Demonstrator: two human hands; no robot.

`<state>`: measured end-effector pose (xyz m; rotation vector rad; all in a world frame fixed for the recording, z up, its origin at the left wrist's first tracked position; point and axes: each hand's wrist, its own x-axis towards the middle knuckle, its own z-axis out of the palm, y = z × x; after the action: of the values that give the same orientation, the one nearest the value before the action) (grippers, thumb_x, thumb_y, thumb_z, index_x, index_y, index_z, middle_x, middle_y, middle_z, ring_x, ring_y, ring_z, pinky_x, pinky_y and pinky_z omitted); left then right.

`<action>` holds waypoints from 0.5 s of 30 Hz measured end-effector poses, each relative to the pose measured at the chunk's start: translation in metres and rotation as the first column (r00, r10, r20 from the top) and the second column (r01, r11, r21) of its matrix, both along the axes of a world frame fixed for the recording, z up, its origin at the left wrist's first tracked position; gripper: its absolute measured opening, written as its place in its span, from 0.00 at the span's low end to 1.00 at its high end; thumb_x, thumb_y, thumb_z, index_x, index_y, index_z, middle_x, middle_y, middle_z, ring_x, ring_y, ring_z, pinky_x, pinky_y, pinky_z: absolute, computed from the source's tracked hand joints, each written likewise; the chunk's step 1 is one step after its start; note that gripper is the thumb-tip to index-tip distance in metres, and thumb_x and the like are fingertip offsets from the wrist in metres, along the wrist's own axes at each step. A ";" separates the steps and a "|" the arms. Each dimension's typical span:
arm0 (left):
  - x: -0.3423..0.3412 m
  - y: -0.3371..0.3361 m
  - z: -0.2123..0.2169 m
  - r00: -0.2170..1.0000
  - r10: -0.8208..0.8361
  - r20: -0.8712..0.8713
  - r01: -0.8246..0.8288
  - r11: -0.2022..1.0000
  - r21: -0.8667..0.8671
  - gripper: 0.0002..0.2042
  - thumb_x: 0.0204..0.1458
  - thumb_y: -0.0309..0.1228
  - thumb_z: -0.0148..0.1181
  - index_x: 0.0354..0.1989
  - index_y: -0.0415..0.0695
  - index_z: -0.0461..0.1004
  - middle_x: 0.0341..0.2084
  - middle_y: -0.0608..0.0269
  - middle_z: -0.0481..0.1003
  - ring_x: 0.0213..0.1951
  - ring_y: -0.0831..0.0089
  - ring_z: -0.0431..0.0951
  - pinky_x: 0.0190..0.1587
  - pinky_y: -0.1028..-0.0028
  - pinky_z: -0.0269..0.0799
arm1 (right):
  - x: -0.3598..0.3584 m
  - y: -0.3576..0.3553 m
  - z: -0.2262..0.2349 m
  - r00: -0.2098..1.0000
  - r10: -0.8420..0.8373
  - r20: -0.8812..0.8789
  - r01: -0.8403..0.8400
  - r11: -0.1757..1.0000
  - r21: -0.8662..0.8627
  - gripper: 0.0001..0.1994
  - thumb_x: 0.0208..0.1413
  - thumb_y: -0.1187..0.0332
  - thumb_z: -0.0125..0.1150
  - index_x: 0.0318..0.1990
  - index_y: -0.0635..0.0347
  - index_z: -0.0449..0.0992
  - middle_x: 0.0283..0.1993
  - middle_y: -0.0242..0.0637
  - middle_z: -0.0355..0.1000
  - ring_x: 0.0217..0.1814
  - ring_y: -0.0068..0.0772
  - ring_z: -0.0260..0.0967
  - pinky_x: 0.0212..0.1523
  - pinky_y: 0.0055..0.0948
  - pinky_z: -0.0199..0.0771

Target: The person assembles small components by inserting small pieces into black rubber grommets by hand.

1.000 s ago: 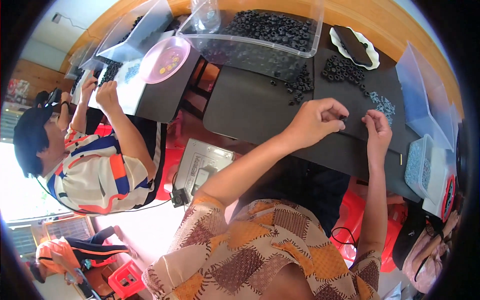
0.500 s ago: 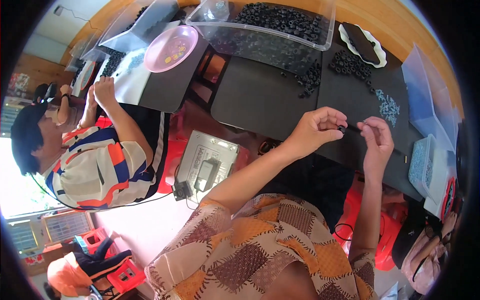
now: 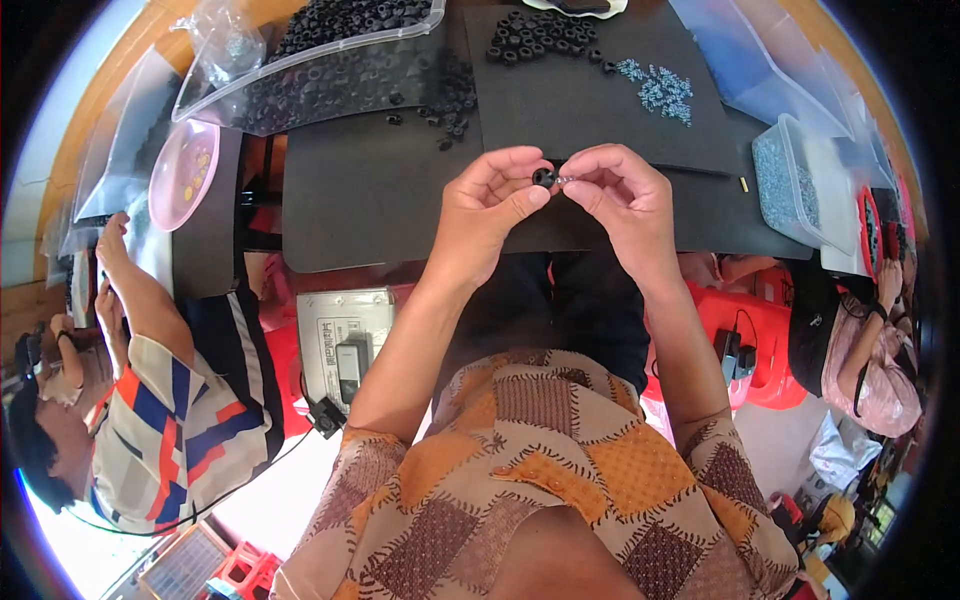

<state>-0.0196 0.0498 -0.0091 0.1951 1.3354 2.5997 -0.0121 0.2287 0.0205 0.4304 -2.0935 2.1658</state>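
Above the near edge of the dark table, my two hands meet at the fingertips. My left hand [image 3: 478, 215] pinches a small black ring-shaped part [image 3: 542, 178] between thumb and fingers, its hollow side showing. Against its right side, my right hand [image 3: 632, 210] pinches a tiny silvery piece [image 3: 562, 181], too small to name surely. Beyond the hands lie a patch of black parts [image 3: 540, 38] and a scatter of tiny blue-grey pieces [image 3: 662, 92].
A clear bin [image 3: 300, 66] of black parts stands at the far left, with loose ones [image 3: 455, 100] beside it. A clear tub [image 3: 775, 185] of blue-grey pieces is at the right, near a short brass-coloured piece [image 3: 744, 185]. A co-worker [image 3: 170, 400] sits left beside a pink bowl [image 3: 165, 185].
My hands have come together, bringing the silvery piece up to the black part. The view has swung to the right, so the table and bins appear farther left.
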 end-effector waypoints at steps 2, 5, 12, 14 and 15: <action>0.002 0.002 0.007 0.998 0.043 -0.045 -0.047 0.995 -0.086 0.17 0.52 0.15 0.65 0.51 0.36 0.74 0.46 0.54 0.78 0.45 0.75 0.78 0.52 0.74 0.76 | 0.001 0.002 -0.002 1.000 -0.010 0.002 0.010 1.000 0.015 0.06 0.56 0.81 0.63 0.40 0.65 0.77 0.39 0.32 0.77 0.42 0.19 0.74 0.45 0.21 0.73; 0.006 0.003 0.008 0.989 0.079 -0.122 -0.101 0.976 -0.191 0.17 0.51 0.14 0.65 0.49 0.36 0.74 0.45 0.54 0.78 0.45 0.75 0.78 0.50 0.75 0.76 | 0.002 0.003 -0.005 1.000 -0.020 -0.004 0.020 0.999 0.049 0.06 0.55 0.81 0.63 0.40 0.64 0.78 0.39 0.31 0.77 0.42 0.19 0.74 0.45 0.21 0.73; 0.005 0.000 0.003 0.977 0.046 -0.208 -0.099 0.963 -0.252 0.16 0.53 0.15 0.63 0.50 0.39 0.74 0.48 0.56 0.78 0.44 0.76 0.78 0.51 0.76 0.74 | 0.005 0.004 0.001 0.997 -0.067 -0.035 0.069 0.995 0.067 0.07 0.55 0.81 0.64 0.40 0.64 0.79 0.39 0.33 0.78 0.40 0.19 0.75 0.45 0.22 0.75; 0.005 -0.002 0.003 0.988 0.046 -0.147 -0.070 0.984 -0.161 0.15 0.54 0.16 0.63 0.50 0.40 0.74 0.49 0.55 0.78 0.45 0.75 0.78 0.51 0.76 0.74 | 0.003 0.005 0.002 0.994 -0.095 -0.061 0.100 0.991 0.084 0.07 0.55 0.81 0.64 0.40 0.64 0.79 0.39 0.33 0.79 0.40 0.20 0.76 0.44 0.22 0.76; 0.005 -0.003 0.003 0.995 0.041 -0.086 -0.047 0.997 -0.066 0.15 0.55 0.18 0.62 0.51 0.41 0.74 0.50 0.54 0.77 0.46 0.74 0.79 0.51 0.76 0.74 | 0.003 0.005 0.003 0.989 -0.120 -0.089 0.129 0.986 0.101 0.06 0.55 0.80 0.65 0.40 0.64 0.79 0.39 0.34 0.79 0.39 0.20 0.76 0.44 0.22 0.76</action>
<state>-0.0142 0.0467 -0.0061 0.2709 1.4702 2.6039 -0.0093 0.2342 0.0232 0.3797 -2.1372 1.9415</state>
